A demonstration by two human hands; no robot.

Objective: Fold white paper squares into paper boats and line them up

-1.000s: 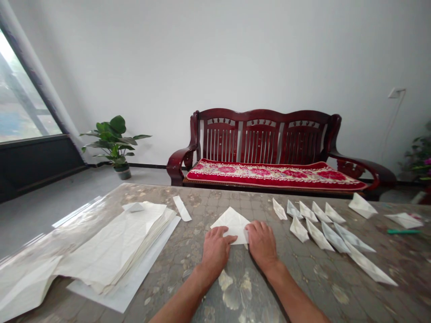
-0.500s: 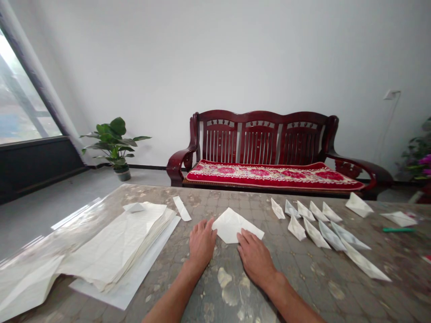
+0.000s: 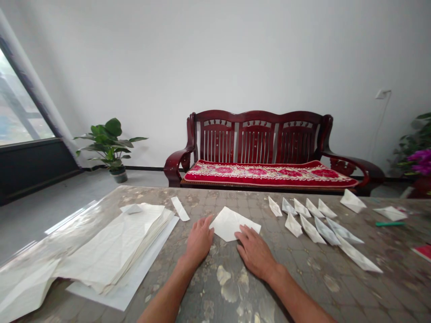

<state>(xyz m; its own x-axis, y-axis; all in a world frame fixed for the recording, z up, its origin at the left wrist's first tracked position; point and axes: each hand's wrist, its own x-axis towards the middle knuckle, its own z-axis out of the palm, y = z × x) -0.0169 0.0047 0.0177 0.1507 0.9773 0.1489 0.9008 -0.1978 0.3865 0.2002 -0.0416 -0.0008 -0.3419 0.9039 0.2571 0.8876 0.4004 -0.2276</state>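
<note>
A folded sheet of white paper (image 3: 229, 222) lies on the table in front of me, pointed at its far side. My left hand (image 3: 200, 238) is at its left corner, fingertips closed on the edge; the thumb is mostly hidden. On the lower right edge, the fingers of my right hand (image 3: 253, 249) are bent over the paper and grip it. Folded paper boats (image 3: 311, 229) stand in two rows to the right of my right hand. Left of my left hand lies a narrow paper strip (image 3: 180, 208).
A stack of paper sheets (image 3: 111, 244) covers the table's left part, with a small folded piece (image 3: 131, 208) on top. Farther right are two more paper boats (image 3: 352, 202), a green pen-like stick (image 3: 389, 224) and a red item (image 3: 423, 252). Behind the table stands a wooden bench (image 3: 259, 117).
The view has turned slightly to the right, so things appear shifted left. Both hands stay at the folded paper, with the right fingers slightly farther over its edge.
</note>
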